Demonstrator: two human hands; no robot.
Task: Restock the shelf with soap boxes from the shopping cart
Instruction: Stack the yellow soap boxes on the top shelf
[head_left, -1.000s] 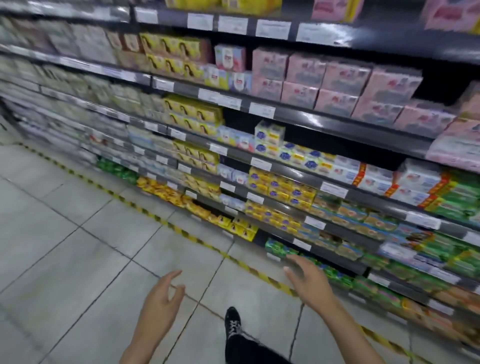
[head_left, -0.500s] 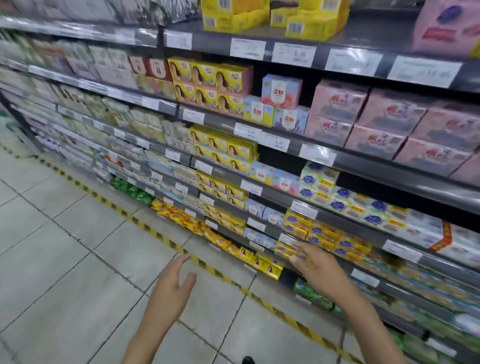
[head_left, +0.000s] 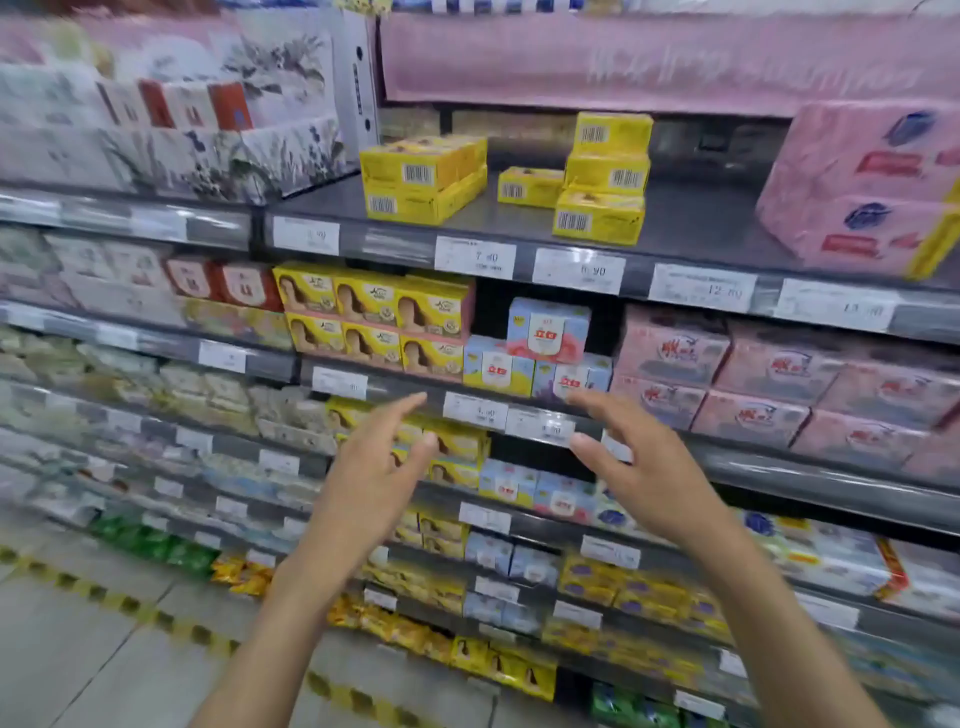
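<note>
1. We observe a multi-tier shelf (head_left: 675, 244) filling the view; its upper tier lies well above the fingers and its lower tiers run behind and below them.
2. Pink packs (head_left: 862, 187) stand on the upper tier, above and to the right of the right fingers.
3. We note yellow soap boxes (head_left: 423, 179) stacked on the upper tier, well above both sets of fingers: one double stack above the left fingers, and a taller stack of three (head_left: 605, 176) with a single box (head_left: 529, 186) beside it above the right fingers. No shopping cart is in view.
4. Blue and pink cartons (head_left: 548, 330) sit on the tier just above the right fingertips.
5. The left hand (head_left: 376, 478) is raised before the shelf edge, fingers (head_left: 400, 415) spread wide and holding nothing.
6. The right hand (head_left: 649, 467) is raised likewise, well apart from the left, fingers (head_left: 597, 405) spread wide and empty.
7. Price labels (head_left: 475, 410) on the shelf edge sit between the two sets of fingertips.
</note>
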